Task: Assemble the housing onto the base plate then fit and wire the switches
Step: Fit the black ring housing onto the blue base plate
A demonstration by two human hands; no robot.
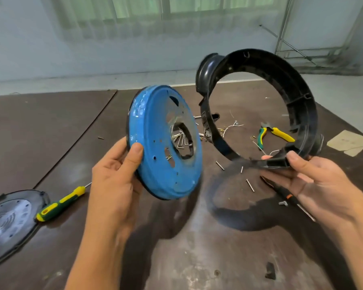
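My left hand grips the lower left rim of a round blue base plate, thumb on its face. The plate is lifted off the table and tilted on edge; it has a large centre hole and several small holes. My right hand pinches the near rim of a black ring-shaped housing, held up on edge to the right of the plate. A rounded black bulge sits at the housing's upper left. The two parts are apart. Loose wires lie on the table behind them.
On the dark brown table: a yellow-green screwdriver, a round black cover at the left edge, yellow-green pliers, several loose screws, hex keys seen through the plate's hole, and a dark tool under my right hand.
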